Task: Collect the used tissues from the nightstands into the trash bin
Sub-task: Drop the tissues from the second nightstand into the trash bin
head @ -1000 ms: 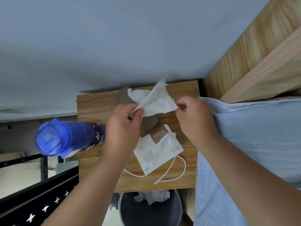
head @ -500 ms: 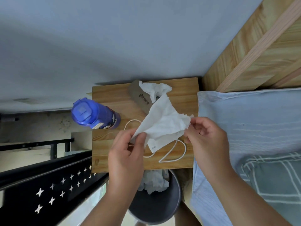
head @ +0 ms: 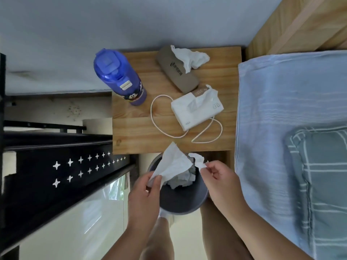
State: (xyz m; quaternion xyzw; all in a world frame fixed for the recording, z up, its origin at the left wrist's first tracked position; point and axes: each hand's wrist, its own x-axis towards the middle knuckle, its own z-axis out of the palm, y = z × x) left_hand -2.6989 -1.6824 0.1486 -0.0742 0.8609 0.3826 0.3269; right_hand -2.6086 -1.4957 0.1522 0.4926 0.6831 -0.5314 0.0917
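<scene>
The crumpled white used tissue [head: 174, 164] hung stretched between both hands directly over the round grey plastic trash bin [head: 187, 205], its long axis running from 8 to 2 o'clock. The left hand [head: 145, 192] pinched its lower corner; the right hand [head: 218, 175] pinched the upper end. Letting go would likely drop it straight in. Another crumpled white tissue [head: 189, 58] lay at 12 o'clock on the wooden nightstand [head: 135, 128].

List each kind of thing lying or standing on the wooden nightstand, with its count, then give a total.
Bottle: 1
Glasses case: 1
Crumpled tissue: 1
Tissue pack: 1
Cable: 1
Total: 5
</scene>
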